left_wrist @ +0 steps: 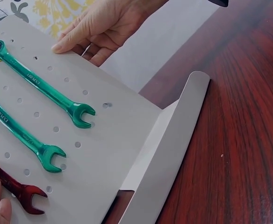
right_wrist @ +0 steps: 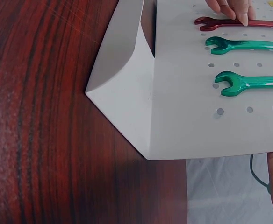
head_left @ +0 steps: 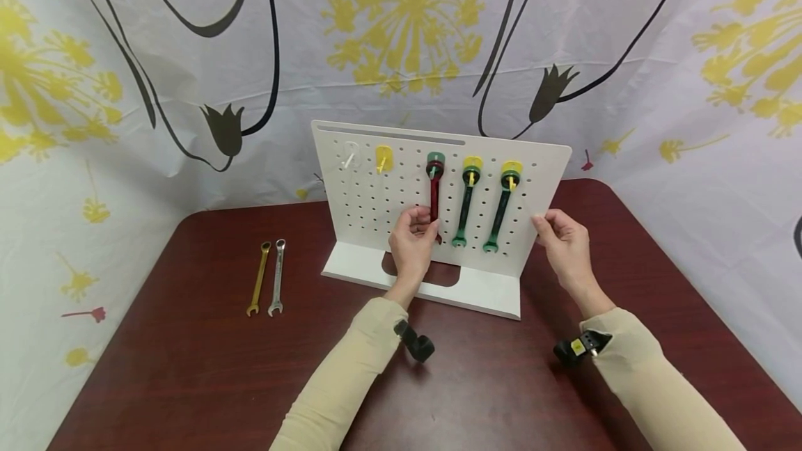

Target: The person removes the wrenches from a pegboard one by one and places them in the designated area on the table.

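My left hand [head_left: 412, 242] pinches the lower shaft of a red wrench [head_left: 435, 195], whose ring end is on a green hook near the middle of a white pegboard [head_left: 370, 204]. Beside it on the right, two green wrenches [head_left: 465, 211] hang by their ring ends from yellow hooks, open ends down. My right hand [head_left: 569, 246] grips the board's right edge, thumb in front and fingers behind. In the right wrist view, left-hand fingertips [right_wrist: 241, 16] lie on the red wrench [right_wrist: 216, 23] near its open end.
A bare yellow hook [head_left: 384, 159] and a clear hook [head_left: 351, 156] are on the board's upper left. On the dark red table [head_left: 188, 339], a gold wrench [head_left: 258, 280] and a silver wrench [head_left: 277, 280] lie left of the board. A patterned cloth [head_left: 282, 54] hangs behind.
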Available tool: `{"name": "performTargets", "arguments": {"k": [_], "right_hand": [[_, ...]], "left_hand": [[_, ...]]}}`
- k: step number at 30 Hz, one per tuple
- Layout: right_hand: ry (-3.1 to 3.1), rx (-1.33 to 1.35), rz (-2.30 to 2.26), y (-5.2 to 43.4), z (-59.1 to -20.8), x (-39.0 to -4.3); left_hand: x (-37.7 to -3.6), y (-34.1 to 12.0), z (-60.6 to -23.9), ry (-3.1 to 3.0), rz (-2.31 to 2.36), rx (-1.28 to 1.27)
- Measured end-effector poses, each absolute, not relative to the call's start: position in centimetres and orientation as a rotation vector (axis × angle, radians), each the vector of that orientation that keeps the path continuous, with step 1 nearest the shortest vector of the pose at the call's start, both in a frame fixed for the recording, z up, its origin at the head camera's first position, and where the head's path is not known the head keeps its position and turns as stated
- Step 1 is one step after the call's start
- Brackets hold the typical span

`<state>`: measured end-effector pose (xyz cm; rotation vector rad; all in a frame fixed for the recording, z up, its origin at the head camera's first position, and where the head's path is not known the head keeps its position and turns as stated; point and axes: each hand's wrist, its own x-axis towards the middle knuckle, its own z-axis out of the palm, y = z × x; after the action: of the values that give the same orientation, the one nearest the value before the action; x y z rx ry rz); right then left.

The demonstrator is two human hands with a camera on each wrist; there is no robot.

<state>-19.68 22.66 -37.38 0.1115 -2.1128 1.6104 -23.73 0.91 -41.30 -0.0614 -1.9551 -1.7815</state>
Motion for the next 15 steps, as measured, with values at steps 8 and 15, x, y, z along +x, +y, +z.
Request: {"name": "performTargets", "arguments": {"k": [8, 15], "right_hand": [[-2.116, 0.103, 1.601, 22.65, -37.22, -19.67], [-2.131, 0.092, 1.598, 22.64, -37.34, -19.61]], "left_hand": [[-23.8, 0.95, -41.17, -2.002, -1.738, -0.061], [-23.78, 0.96, -41.16, -2.015, -1.723, -0.039]]}}
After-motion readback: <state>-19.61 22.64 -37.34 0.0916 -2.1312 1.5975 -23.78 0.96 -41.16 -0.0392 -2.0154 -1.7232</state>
